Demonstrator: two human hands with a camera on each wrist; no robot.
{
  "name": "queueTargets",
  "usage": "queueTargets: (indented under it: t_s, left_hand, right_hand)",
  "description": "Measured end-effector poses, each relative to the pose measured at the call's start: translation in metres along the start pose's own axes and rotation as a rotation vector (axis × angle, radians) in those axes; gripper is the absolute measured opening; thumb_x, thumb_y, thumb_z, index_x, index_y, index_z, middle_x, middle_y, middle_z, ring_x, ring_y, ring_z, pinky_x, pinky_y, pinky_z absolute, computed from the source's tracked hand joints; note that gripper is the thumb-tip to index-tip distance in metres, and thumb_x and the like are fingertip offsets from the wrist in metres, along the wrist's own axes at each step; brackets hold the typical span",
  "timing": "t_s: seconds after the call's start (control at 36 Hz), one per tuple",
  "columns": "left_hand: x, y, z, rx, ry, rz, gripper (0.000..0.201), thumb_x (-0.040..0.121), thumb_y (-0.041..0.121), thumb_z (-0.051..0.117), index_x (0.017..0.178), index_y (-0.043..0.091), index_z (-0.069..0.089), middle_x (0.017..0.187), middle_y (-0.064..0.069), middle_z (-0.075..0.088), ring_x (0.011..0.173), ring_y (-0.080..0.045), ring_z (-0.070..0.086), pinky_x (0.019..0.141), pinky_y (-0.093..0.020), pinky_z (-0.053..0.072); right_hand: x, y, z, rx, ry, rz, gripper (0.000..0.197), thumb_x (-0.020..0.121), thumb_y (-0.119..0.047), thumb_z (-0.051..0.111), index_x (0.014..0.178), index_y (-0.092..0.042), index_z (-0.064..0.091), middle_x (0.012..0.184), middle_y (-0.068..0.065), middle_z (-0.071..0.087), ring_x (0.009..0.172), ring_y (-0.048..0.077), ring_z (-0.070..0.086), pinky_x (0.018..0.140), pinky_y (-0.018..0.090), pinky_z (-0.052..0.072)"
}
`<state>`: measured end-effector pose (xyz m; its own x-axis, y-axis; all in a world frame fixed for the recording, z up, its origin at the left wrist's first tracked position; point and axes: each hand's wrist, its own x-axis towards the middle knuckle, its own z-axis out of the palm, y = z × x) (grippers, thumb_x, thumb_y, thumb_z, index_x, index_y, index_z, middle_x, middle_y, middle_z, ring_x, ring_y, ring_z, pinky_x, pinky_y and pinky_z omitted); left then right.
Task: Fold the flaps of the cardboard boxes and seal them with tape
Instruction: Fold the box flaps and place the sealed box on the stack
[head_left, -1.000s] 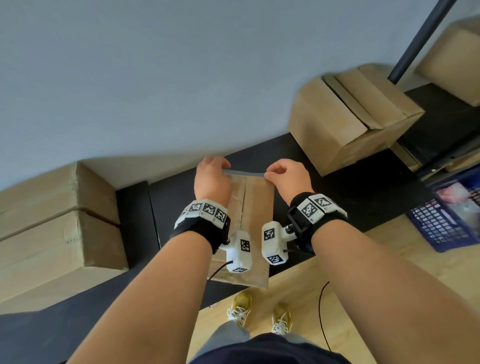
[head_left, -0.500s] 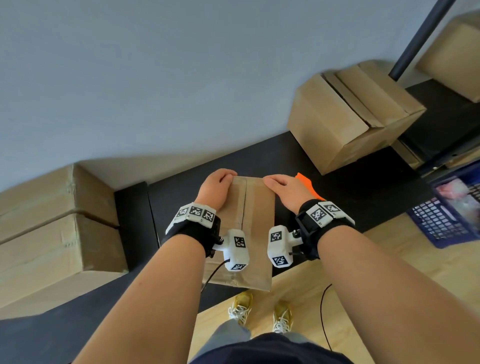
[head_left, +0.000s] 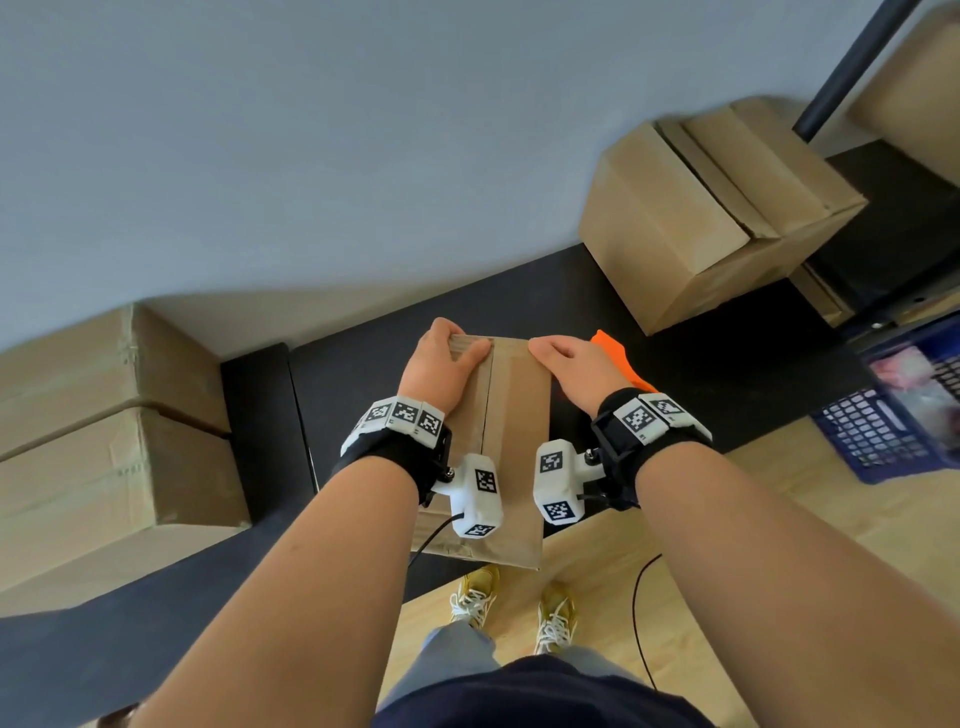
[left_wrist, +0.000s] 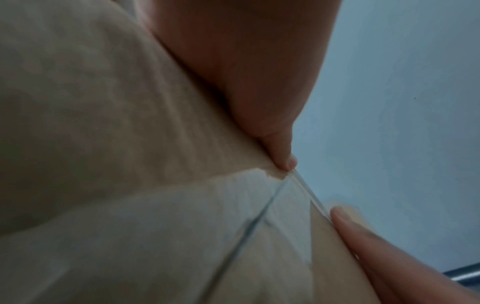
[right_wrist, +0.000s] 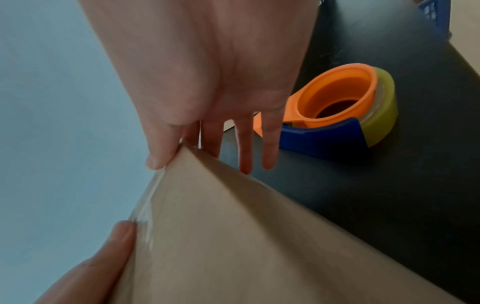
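1. Cardboard box (head_left: 511, 415) sits at centre frame in the head view, on the black table (head_left: 727, 374), with its near end hanging over the table edge toward me. Its two top flaps are folded down and meet along a centre seam.

2. Clear tape (left_wrist: 298, 185) lies across the far end of the box top; in the left wrist view I see its glossy edge running over the seam and wrapping the far edge.

3. My left hand (head_left: 441, 369) lies on the left flap with the thumb flat on top and the fingers curled over the far corner. My right hand (head_left: 571, 364) mirrors it at the right corner, thumb on the far edge, fingers straight and pointing down past the box side; it grasps nothing.

4. I judge I am smoothing the tape end down, so this box looks close to sealed. I cannot tell whether tape covers the whole seam.

5. Tape dispenser (right_wrist: 342, 111), orange and blue, sits on the table just right of the box.

6. Another box (head_left: 722, 208) at upper right shows flaps not lying flat, so I reckon it needs sealing. Stacked boxes (head_left: 104, 441) at left are too unclear to call.
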<state>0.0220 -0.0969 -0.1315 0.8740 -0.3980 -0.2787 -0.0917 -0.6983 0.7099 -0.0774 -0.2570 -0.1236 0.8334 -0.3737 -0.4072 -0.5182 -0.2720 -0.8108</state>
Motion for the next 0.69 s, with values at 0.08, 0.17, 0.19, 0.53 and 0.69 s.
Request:
queueTargets:
  t_s: [0.08, 0.17, 0.19, 0.53, 0.69]
  left_hand:
    - [0.000, -0.001, 0.002, 0.026, 0.027, 0.014, 0.035, 0.091, 0.049, 0.054, 0.109, 0.020, 0.046, 0.110, -0.001, 0.055, 0.085, -0.015, 0.055, 0.067, -0.028, 0.039]
    - [0.001, 0.000, 0.002, 0.060, 0.046, 0.021, 0.035, 0.091, 0.049, 0.054, 0.106, 0.019, 0.045, 0.107, -0.001, 0.057, 0.083, -0.015, 0.055, 0.067, -0.029, 0.039]
    - [0.001, 0.000, 0.002, 0.074, 0.047, 0.023, 0.035, 0.090, 0.050, 0.054, 0.105, 0.019, 0.045, 0.107, -0.002, 0.057, 0.083, -0.015, 0.055, 0.067, -0.029, 0.039]
    - [-0.003, 0.008, -0.002, 0.231, 0.019, -0.014, 0.062, 0.077, 0.069, 0.059, 0.113, 0.021, 0.042, 0.117, -0.001, 0.052, 0.089, -0.022, 0.058, 0.077, -0.039, 0.051]
    - [-0.007, 0.010, -0.011, 0.338, 0.046, -0.014, 0.077, 0.088, 0.069, 0.038, 0.150, 0.031, 0.013, 0.147, -0.003, 0.033, 0.111, -0.027, 0.057, 0.075, -0.039, 0.050]
  right_hand:
    - [0.000, 0.001, 0.001, -0.009, -0.041, -0.001, 0.046, 0.097, -0.051, 0.051, 0.132, -0.021, 0.058, 0.122, -0.005, 0.064, 0.112, 0.013, 0.058, 0.102, 0.038, 0.046]
    - [0.001, -0.001, 0.003, -0.027, -0.002, -0.008, 0.040, 0.097, -0.047, 0.054, 0.124, -0.020, 0.062, 0.113, -0.003, 0.067, 0.105, 0.015, 0.062, 0.099, 0.042, 0.050]
    - [0.002, -0.001, 0.004, -0.021, 0.009, -0.007, 0.038, 0.096, -0.047, 0.054, 0.122, -0.020, 0.063, 0.110, -0.003, 0.068, 0.104, 0.016, 0.063, 0.097, 0.043, 0.051]
    - [-0.004, -0.009, 0.003, 0.047, 0.033, 0.024, 0.028, 0.097, -0.038, 0.058, 0.116, -0.019, 0.066, 0.108, 0.001, 0.068, 0.102, 0.020, 0.064, 0.091, 0.041, 0.055]
    - [-0.006, -0.018, 0.004, 0.267, 0.021, 0.184, 0.016, 0.095, -0.029, 0.063, 0.106, -0.018, 0.067, 0.105, 0.007, 0.069, 0.100, 0.026, 0.067, 0.088, 0.047, 0.057]
